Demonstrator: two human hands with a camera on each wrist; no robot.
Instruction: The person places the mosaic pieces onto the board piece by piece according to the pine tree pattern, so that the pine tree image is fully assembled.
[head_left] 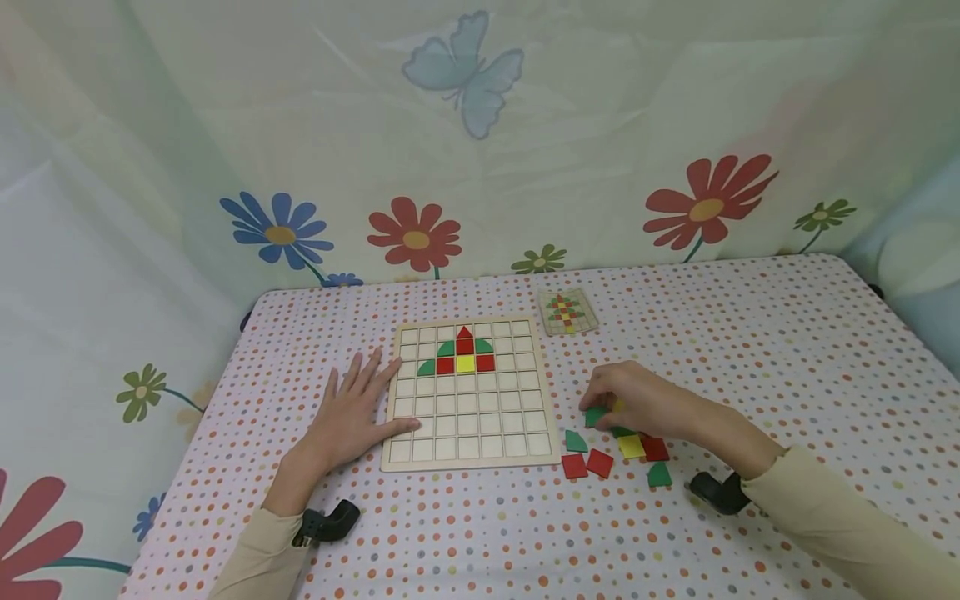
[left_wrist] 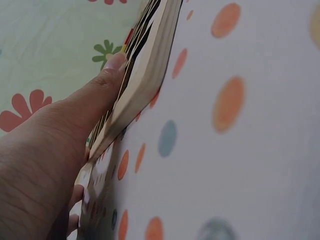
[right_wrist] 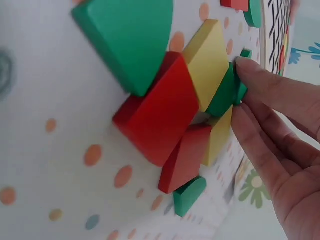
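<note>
A wooden grid board (head_left: pixel 467 403) lies on the table. On it, a red triangle (head_left: pixel 465 332) sits above red squares, a yellow square (head_left: pixel 466 363) and green quarter-circles (head_left: pixel 447 348). My left hand (head_left: pixel 348 421) rests at the board's left edge, fingers spread and thumb laid over the rim. To the right of the board, my right hand (head_left: pixel 645 400) pinches a green quarter-circle tile (right_wrist: pixel 242 90) between thumb and fingertips. Beneath and around that hand lie loose tiles, among them a yellow square (head_left: pixel 632 447) and a red square (head_left: pixel 656 449); the hand partly hides some.
A small pattern card (head_left: pixel 568 312) with a tree-like figure lies behind the board, to its right. Loose red squares (head_left: pixel 574 466) lie close by the board's lower right corner. A flowered curtain (head_left: pixel 585 125) hangs behind the dotted tablecloth (head_left: pixel 465 533).
</note>
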